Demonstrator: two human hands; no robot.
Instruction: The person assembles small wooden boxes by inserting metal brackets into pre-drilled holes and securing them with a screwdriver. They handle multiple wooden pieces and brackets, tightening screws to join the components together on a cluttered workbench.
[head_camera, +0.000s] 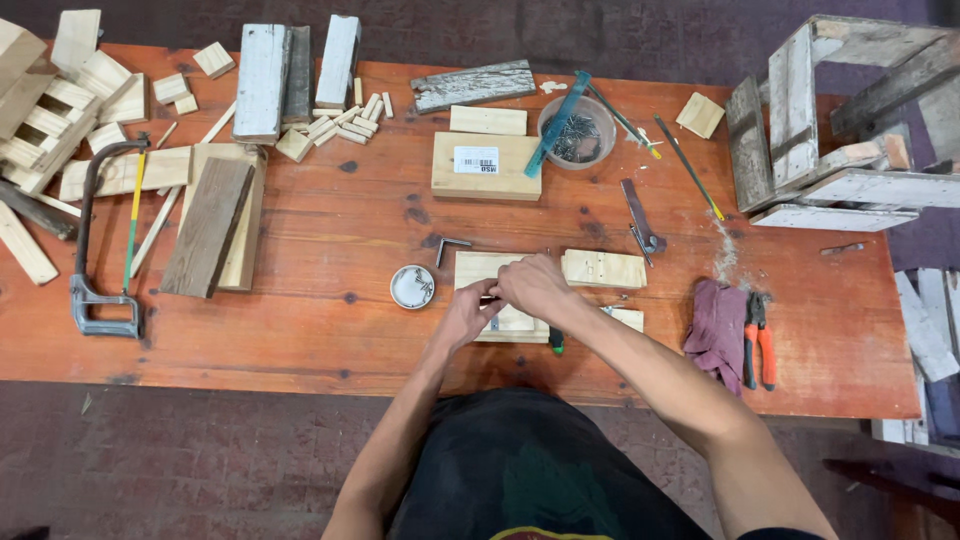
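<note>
Our fingers (497, 292) meet over a pale wooden block (490, 268) near the front middle of the worktop (330, 250). The left hand (468, 313) pinches a thin dark metal piece, a small screw or bit as far as we can tell, its fingers narrow around it. The right hand (533, 284) curls down over the same spot, fingers closed together, though what it grips is hidden beneath it. A dark green-tipped tool handle (556, 343) pokes out below the block's front edge.

We judge the block light, stiff and dry, easy to hold by its long edges; the metal piece is tiny and smooth, likely to slip, so best taken near its end with a firm fingertip pinch.

Just left of the block stands a small round tin (412, 286) with screws, and an angled key (450, 246) lies behind it. A second pale block (604, 268) sits just to the right. Farther right lie a purple rag (716, 330) and orange-handled pliers (759, 343); far left, a hacksaw (100, 240).
</note>
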